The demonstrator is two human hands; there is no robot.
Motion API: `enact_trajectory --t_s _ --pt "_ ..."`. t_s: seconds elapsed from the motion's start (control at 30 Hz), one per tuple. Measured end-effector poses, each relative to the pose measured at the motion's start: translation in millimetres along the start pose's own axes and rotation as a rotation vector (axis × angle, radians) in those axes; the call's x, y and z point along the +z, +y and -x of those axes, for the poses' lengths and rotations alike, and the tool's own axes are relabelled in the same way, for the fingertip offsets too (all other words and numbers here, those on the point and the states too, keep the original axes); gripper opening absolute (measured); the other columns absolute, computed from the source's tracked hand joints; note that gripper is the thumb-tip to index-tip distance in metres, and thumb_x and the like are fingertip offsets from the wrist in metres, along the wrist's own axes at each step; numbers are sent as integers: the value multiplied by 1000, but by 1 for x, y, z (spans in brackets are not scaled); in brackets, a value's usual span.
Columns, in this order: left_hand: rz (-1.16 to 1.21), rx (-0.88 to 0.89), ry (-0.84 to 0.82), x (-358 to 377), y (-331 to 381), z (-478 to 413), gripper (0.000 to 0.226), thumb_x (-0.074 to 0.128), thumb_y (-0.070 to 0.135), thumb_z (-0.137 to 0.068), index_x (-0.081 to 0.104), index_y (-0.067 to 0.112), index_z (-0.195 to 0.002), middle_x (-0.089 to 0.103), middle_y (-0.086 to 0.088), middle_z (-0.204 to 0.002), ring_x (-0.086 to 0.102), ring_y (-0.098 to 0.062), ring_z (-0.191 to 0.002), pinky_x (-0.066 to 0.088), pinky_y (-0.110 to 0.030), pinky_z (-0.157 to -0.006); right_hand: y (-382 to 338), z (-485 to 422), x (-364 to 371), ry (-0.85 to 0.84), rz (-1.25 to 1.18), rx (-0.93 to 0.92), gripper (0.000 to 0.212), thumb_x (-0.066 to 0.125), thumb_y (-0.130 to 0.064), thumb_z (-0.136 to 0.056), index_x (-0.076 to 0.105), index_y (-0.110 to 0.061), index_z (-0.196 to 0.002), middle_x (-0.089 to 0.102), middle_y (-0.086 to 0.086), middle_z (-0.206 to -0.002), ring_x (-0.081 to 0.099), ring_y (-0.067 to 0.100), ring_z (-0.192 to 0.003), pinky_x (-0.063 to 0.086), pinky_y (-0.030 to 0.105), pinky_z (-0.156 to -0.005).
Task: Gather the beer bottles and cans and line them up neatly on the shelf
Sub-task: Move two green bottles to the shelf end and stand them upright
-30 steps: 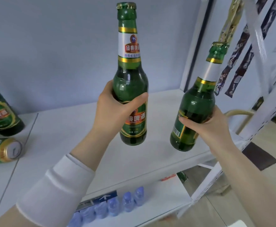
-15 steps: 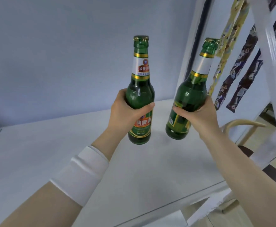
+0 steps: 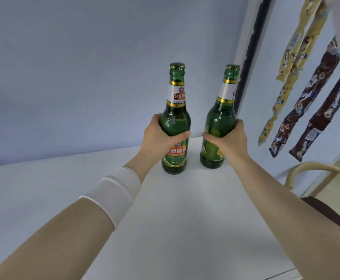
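at the far end of the shelf (image 3: 165, 229), toward twelve o'clock and close to the back wall (image 3: 84, 67), i have two green beer bottles side by side. my left hand (image 3: 161, 136) is wrapped tight around the belly of the left bottle (image 3: 176, 126), thumb across the front above the red label. my right hand (image 3: 225, 138) is clamped on the right bottle (image 3: 218, 128) from its three o'clock side. both bases look down on the shelf or a hair above it; i cannot tell which from this angle.

my worry is the right bottle. it leans a little, neck tipped toward one o'clock, while the left one stands closer to upright. if i let go with the base not flat, i judge it could rock and knock its neighbour, and glass on a hard white shelf would not forgive that. the two are near each other but apart, so my fingers have little room to slide out between them without nudging either.

the right bottle also sits close to the dark upright post (image 3: 252, 57) at one o'clock, so a tip that way could clip it. its label faces away too, so the row may look uneven. no cans are in view here.
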State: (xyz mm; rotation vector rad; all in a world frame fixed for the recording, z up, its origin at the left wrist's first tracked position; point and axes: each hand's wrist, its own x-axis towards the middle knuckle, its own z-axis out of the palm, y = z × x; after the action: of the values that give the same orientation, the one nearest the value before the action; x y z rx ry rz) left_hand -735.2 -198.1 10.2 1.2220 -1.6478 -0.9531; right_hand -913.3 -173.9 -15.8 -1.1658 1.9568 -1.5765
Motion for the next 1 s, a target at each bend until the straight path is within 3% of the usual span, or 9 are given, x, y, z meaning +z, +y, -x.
enact_trajectory --t_s 0.23,0.4,0.53,0.6,0.7,0.8,1.0 --pt "14 -23 13 19 -5 -25 69 77 26 -69 40 15 -127 56 0 -121 51 -13 -100 46 -28 -83 9 -29 17 9 24 -44 90 86 -28 -58 32 -9 -128 46 7 -132 46 25 -123 44 40 -101" --pt "-4 -10 4 27 -9 -33 70 77 28 -69 39 17 -127 55 2 -117 52 -14 -102 46 -28 -82 23 -35 19 -103 -27 -55 103 82 -32 -61 19 -16 -141 34 5 -143 36 23 -133 34 48 -110" --pt "-54 11 -105 16 -5 -36 87 75 34 -70 26 18 -140 45 -1 -140 46 -20 -127 43 -35 -99 51 -24 4 -243 -140 -21 106 80 -13 -67 11 -18 -147 40 1 -141 41 17 -130 37 41 -109" --pt "-63 93 -61 6 7 -39 90 70 38 -74 18 19 -145 34 -1 -150 37 -17 -135 35 -35 -107 62 -22 3 -272 -104 -9 96 78 -9 -69 20 -21 -145 45 0 -140 40 19 -132 35 42 -110" --pt "-104 184 -40 -2 29 -46 76 66 34 -80 27 17 -142 44 -3 -143 43 -17 -130 38 -34 -106 66 -24 3 -285 -17 -21 77 78 -13 -70 37 -20 -136 54 -6 -123 49 17 -123 42 34 -101" --pt "-203 188 -106 -1 39 -49 53 66 25 -81 44 13 -128 58 -4 -125 56 -20 -112 45 -30 -94 59 -24 6 -211 -5 -21 75 81 -13 -66 41 -13 -129 54 -4 -112 54 15 -105 45 26 -88" --pt "-149 188 -123 8 44 -55 44 65 17 -83 46 8 -121 58 -5 -116 57 -22 -105 48 -34 -93 62 -25 16 -81 119 -67 85 87 -29 -55 41 -13 -125 49 11 -124 51 24 -113 49 41 -95"
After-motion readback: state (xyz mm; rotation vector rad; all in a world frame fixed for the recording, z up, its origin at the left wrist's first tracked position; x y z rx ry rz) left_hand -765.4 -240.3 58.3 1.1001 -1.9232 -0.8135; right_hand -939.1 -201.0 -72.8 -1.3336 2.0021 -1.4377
